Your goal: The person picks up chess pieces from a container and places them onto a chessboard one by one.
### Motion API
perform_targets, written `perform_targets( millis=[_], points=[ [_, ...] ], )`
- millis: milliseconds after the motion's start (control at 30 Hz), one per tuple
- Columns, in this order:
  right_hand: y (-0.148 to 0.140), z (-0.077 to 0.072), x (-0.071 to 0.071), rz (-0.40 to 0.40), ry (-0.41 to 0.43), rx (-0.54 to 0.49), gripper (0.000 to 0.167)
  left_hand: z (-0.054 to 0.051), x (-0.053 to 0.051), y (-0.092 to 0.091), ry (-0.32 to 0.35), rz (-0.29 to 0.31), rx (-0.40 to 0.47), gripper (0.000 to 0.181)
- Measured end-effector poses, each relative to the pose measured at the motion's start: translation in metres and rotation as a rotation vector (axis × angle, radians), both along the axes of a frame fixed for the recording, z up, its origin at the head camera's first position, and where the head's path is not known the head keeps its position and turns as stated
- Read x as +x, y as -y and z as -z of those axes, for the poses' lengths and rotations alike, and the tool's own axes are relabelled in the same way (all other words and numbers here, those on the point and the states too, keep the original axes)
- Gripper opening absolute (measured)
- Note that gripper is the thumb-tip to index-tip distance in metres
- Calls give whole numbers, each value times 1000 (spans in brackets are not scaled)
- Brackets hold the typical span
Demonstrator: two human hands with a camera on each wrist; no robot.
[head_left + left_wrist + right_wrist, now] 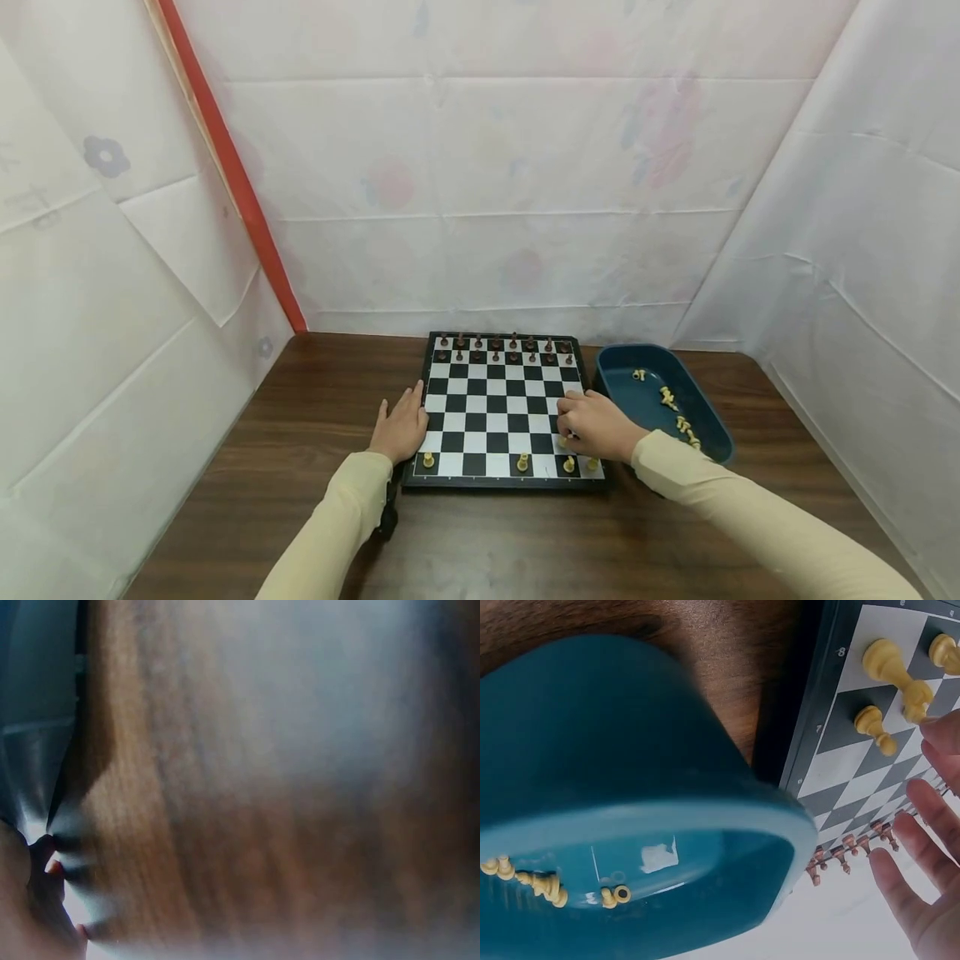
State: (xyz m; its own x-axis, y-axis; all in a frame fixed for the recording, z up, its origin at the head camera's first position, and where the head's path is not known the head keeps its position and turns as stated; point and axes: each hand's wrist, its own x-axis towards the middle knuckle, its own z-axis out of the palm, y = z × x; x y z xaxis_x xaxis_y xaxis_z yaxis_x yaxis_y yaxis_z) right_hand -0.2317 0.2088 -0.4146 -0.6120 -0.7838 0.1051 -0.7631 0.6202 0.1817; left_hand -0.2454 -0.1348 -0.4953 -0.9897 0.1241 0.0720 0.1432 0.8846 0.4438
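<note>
The chessboard point(497, 483) lies on the table, dark red pieces in two rows at its far side. My left hand point(400, 429) rests against its left edge, fingers extended; part of that hand point(34, 907) shows at lower left in the left wrist view. Over the near right squares, my right hand point(596, 425) pinches a yellow piece point(917, 701) by its top; its other fingers point(930, 836) are loosely spread. Beside that piece stand a taller yellow piece point(885, 661) and a yellow pawn point(873, 729). More yellow pieces stand along the near row, one at the left corner point(428, 460).
A dark teal tray point(626, 400) sits right of the board under my right forearm, with several loose yellow pieces point(667, 397) lying in it. The brown tabletop point(330, 400) runs back to white sheeting point(480, 167), which also hangs at both sides.
</note>
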Motion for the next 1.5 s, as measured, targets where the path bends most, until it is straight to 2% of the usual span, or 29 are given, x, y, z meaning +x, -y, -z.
perform_targets(
  millis=[233,367,500,700,867,1100,1267,1500],
  points=[
    [-2,1,0,-2,-15,4,9,-2,-1,-4,-4,8,-1,55],
    [-2,-1,1,18,10,17,6,-2,0,-3,-6,7,-1,55],
    [-3,-10,0,40,26,7,14,0,1,0,-5,1,-7,55],
    [-11,-31,-6,107,-13,-6,13,0,4,4,6,-1,-3,55],
    [-30,-46,-16,137,-64,-12,10,1,3,5,4,2,0,55],
    [-58,-53,-32,129,-94,-70,12,2,2,10,3,0,-13,55],
    [-72,-53,-46,127,-124,-115,14,5,4,12,-7,-14,-11,55],
    [-90,-44,-62,197,-117,-76,11,9,8,12,-1,-32,-5,55]
  ],
)
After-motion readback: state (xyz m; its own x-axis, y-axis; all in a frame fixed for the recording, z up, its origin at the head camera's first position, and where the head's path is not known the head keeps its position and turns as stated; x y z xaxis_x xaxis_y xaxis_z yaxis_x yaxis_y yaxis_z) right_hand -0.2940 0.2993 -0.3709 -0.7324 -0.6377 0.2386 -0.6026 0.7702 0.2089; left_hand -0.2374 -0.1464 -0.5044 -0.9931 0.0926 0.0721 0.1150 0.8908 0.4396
